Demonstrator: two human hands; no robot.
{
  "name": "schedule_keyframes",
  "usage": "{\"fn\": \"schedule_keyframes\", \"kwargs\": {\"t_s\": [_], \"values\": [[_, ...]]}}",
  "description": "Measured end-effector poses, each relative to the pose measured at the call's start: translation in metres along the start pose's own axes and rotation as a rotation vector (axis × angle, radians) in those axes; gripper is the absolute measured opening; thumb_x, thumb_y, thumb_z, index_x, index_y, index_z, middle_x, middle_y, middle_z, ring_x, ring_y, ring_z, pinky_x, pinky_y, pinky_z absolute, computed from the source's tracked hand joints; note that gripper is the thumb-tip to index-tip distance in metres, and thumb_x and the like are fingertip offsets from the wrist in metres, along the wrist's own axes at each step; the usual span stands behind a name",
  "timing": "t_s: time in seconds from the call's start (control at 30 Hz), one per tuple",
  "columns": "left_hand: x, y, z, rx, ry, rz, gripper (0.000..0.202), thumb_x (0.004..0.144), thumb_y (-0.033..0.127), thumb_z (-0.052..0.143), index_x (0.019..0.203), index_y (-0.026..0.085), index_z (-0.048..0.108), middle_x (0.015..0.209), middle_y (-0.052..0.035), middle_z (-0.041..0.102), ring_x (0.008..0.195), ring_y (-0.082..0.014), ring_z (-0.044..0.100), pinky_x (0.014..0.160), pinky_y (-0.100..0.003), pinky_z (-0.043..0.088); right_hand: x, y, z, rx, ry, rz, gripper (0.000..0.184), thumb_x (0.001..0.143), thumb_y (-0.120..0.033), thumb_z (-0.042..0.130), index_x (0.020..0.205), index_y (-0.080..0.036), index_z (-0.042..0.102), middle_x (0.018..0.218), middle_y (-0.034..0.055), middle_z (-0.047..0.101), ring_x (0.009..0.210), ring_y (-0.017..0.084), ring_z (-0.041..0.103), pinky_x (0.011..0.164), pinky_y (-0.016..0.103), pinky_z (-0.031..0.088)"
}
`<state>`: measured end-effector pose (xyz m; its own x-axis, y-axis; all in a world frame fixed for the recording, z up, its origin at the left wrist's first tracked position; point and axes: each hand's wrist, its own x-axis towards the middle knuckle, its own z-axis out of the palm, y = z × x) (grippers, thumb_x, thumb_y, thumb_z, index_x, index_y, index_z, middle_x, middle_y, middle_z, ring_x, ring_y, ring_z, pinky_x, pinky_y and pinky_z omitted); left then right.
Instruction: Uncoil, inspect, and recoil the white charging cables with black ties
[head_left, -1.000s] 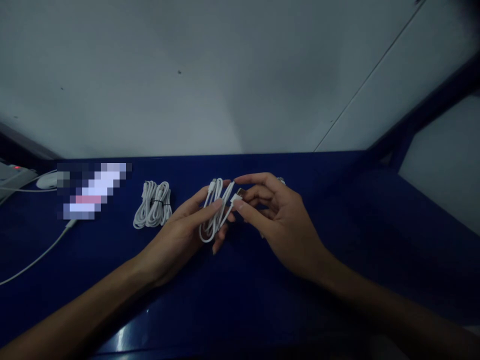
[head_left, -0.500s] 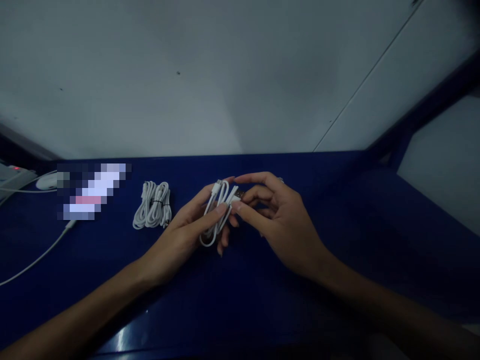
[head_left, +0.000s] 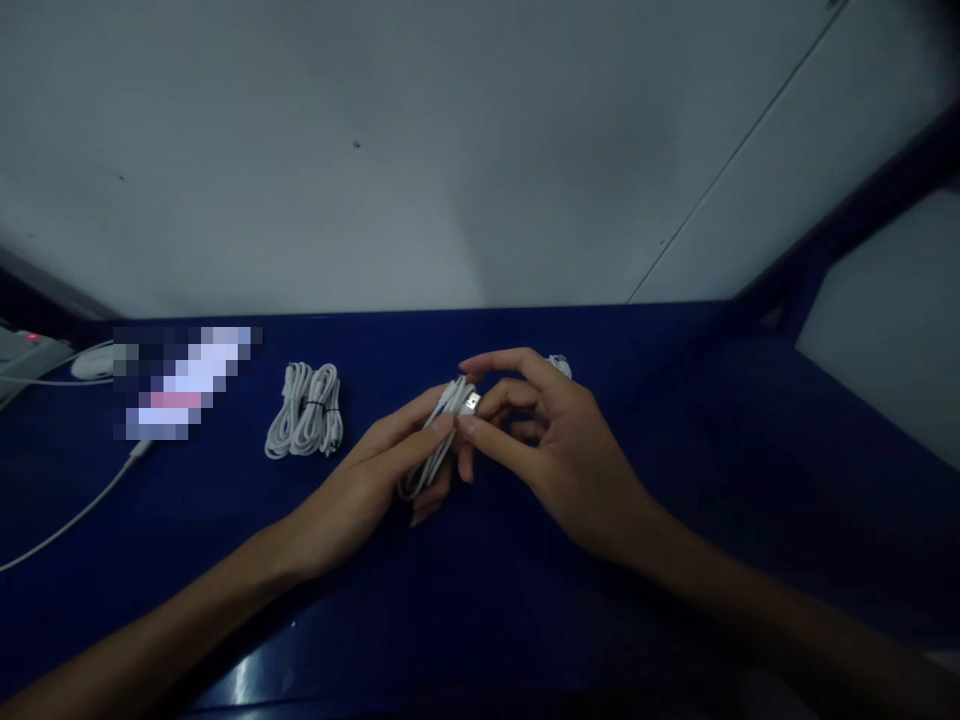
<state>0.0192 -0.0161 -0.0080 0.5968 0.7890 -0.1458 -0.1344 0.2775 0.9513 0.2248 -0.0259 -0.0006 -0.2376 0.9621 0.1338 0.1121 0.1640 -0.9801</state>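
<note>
A coiled white USB cable (head_left: 453,396) is held above the blue table. My left hand (head_left: 367,480) is closed on the coil, thumb on top and fingers beneath. My right hand (head_left: 570,440) has its thumb and curved fingers closed around the cable's upper end, by the metal USB plug (head_left: 472,402). Its thumb tip almost meets the left thumb. To the left, bundled white cables (head_left: 304,415) lie side by side on the table, with a black tie visible. Part of another white coil (head_left: 560,366) shows behind my right hand.
A pixelated, lit device (head_left: 191,385) lies at the left, with a white cord (head_left: 90,518) running from it. Beyond it are a rounded white object (head_left: 94,362) and a white block with a red light (head_left: 34,350). A pale wall (head_left: 420,200) closes off the back of the blue table (head_left: 480,620).
The held coil has turned, so its loops look narrower and the USB plug's metal face shows. My right hand has shifted slightly, uncovering more of the white coil behind it.
</note>
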Motion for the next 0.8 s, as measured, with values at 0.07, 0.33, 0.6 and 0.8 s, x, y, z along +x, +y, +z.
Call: {"fn": "schedule_keyframes", "kwargs": {"t_s": [0.07, 0.33, 0.6, 0.8], "values": [[0.000, 0.000, 0.000, -0.027, 0.006, -0.023, 0.028, 0.114, 0.043, 0.053, 0.124, 0.022, 0.069, 0.090, -0.0018, 0.062, 0.057, -0.0083, 0.042, 0.051, -0.022, 0.037, 0.000, 0.000, 0.000, -0.002, -0.012, 0.003, 0.036, 0.101, -0.033, 0.078, 0.133, -0.025, 0.065, 0.092, -0.0004, 0.078, 0.084, 0.022, 0.080, 0.078, 0.039, 0.065], [-0.002, 0.005, 0.007, 0.059, 0.075, -0.082, 0.034, 0.111, 0.053, 0.056, 0.100, 0.021, 0.061, 0.077, 0.0030, 0.048, 0.054, -0.0077, 0.027, 0.046, -0.021, 0.019, 0.000, -0.002, -0.001, -0.061, -0.028, -0.012, 0.035, 0.098, -0.026, 0.080, 0.130, -0.028, 0.068, 0.087, -0.0026, 0.075, 0.076, 0.018, 0.073, 0.069, 0.034, 0.060], [-0.003, 0.011, 0.002, 0.252, 0.083, -0.111, 0.067, 0.113, 0.062, 0.041, 0.063, 0.019, 0.052, 0.054, 0.0036, 0.035, 0.045, -0.0090, 0.027, 0.042, -0.025, 0.019, -0.001, -0.001, -0.001, -0.218, -0.038, -0.077, 0.033, 0.100, -0.041, 0.081, 0.128, -0.028, 0.069, 0.074, -0.0063, 0.065, 0.066, 0.015, 0.062, 0.067, 0.034, 0.053], [-0.001, 0.013, -0.001, 0.247, 0.142, -0.153, 0.069, 0.110, 0.064, 0.043, 0.058, 0.020, 0.051, 0.051, 0.0024, 0.035, 0.043, -0.0097, 0.027, 0.043, -0.026, 0.019, 0.001, 0.001, -0.002, -0.262, -0.088, -0.159, 0.029, 0.103, -0.044, 0.079, 0.124, -0.026, 0.070, 0.075, -0.0060, 0.061, 0.063, 0.013, 0.057, 0.062, 0.031, 0.048]]}}
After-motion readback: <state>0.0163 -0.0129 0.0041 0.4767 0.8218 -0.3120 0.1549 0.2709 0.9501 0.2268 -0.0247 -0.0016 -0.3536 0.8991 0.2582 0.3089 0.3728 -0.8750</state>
